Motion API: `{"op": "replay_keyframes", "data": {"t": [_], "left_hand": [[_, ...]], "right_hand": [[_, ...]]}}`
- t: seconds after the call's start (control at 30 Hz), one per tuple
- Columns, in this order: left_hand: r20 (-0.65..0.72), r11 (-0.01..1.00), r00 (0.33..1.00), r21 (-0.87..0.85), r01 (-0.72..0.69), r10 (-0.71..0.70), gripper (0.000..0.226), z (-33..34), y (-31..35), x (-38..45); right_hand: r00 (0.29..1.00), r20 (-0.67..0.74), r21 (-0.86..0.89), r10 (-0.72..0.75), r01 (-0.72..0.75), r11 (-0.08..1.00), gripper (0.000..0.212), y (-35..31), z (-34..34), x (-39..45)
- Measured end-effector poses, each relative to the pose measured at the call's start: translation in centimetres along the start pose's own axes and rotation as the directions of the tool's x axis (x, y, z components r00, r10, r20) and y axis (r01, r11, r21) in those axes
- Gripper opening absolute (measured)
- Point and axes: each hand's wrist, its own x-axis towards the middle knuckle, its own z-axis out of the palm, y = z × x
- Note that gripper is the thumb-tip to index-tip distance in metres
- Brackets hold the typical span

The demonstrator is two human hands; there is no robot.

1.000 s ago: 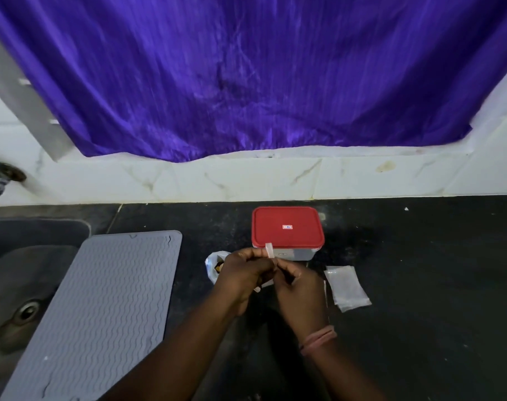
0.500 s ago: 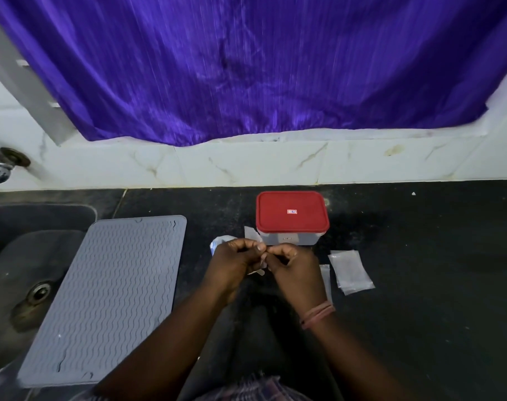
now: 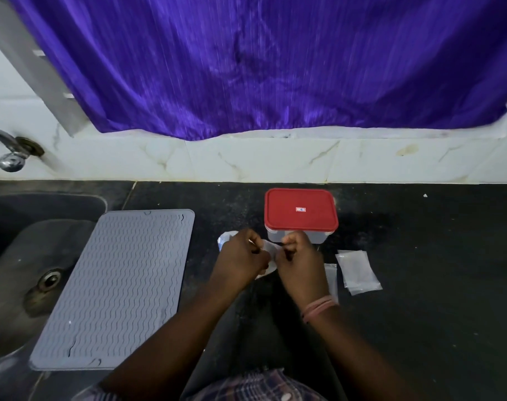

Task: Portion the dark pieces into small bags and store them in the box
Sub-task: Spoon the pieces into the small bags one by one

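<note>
Glossy red plastic lid (image 3: pixel 300 209), ribbed matt grey mat (image 3: pixel 113 287).

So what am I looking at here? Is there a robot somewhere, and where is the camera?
No robot: these are a person's two bare hands, filmed by a wide-angle camera worn on the head, looking down at a dark counter. The left hand and right hand each pinch an end of a small clear bag between them. Behind them stands a box with its red lid on. To the right lie spare empty bags. Another bag peeks out behind the left hand; its contents are hidden. A grey ribbed mat lies left, partly over the sink.
</note>
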Motion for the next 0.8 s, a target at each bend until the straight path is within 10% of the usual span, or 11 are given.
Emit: {"op": "replay_keyframes", "data": {"t": [0.17, 0.37, 0.63, 0.8], "left_hand": [[-0.039, 0.966, 0.99, 0.227, -0.126, 0.138, 0.012, -0.5, -0.8, 0.3], [-0.059, 0.817, 0.977, 0.559, -0.139, 0.207, 0.029, -2.1, -0.6, 0.8], [-0.235, 0.846, 0.971, 0.527, 0.087, 0.046, 0.029, -5.4, -1.4, 1.7], [-0.45, 0.931, 0.872, 0.196, 0.308, -0.193, 0.023, -7.1, -4.6, 3.5]], "right_hand": [[0.983, 0.156, -0.167, -0.1, 0.126, 0.978, 0.011, 0.0, 1.3, 0.0], [0.961, 0.261, 0.092, 0.097, -0.125, 0.988, 0.026, -1.2, 2.0, 2.5], [0.91, 0.414, 0.296, 0.007, -0.142, 0.945, 0.021, -2.3, 3.5, 3.0], [0.982, 0.154, -0.138, 0.107, -0.086, 0.987, 0.008, 0.7, 3.7, 2.9]]}}
